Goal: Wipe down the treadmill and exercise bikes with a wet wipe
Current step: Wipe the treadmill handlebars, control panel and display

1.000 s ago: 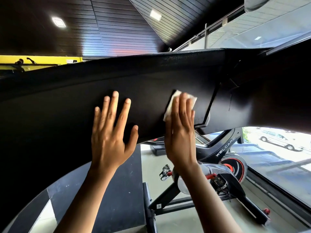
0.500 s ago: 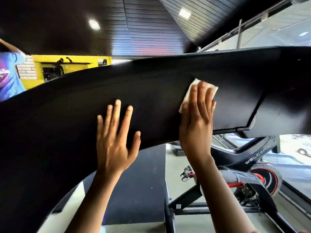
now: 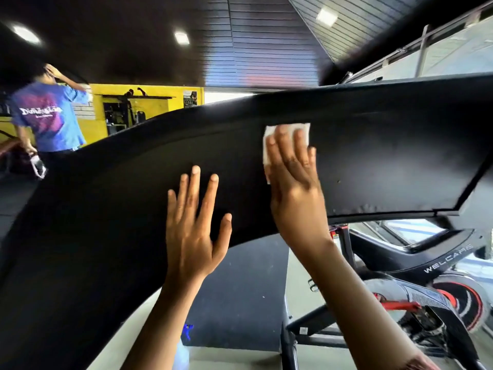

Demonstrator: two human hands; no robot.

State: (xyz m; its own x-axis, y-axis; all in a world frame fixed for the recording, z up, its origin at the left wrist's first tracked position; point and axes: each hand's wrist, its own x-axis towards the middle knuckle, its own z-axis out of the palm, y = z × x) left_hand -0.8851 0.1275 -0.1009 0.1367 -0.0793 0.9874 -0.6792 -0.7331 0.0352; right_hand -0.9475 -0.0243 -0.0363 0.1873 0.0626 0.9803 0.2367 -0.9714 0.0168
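The wet wipe (image 3: 269, 131) lies flat against the black treadmill panel (image 3: 386, 161), up near its top edge, pinned under my right grip (image 3: 296, 188). That grip is released rather than clenched: fingers straight and spread over the wipe, pressing it on. My left grip (image 3: 192, 236) is also released, palm flat on the panel just beside the right, bracing it and holding nothing.

To do this stroke well, I'd press evenly through the whole palm so the wipe doesn't bunch. I'd sweep in overlapping passes toward the pale specks (image 3: 357, 208) along the lower edge, which look unwiped, and refold the wipe once it looks grey. The exercise bike (image 3: 426, 268) beyond, I judge, comes later.
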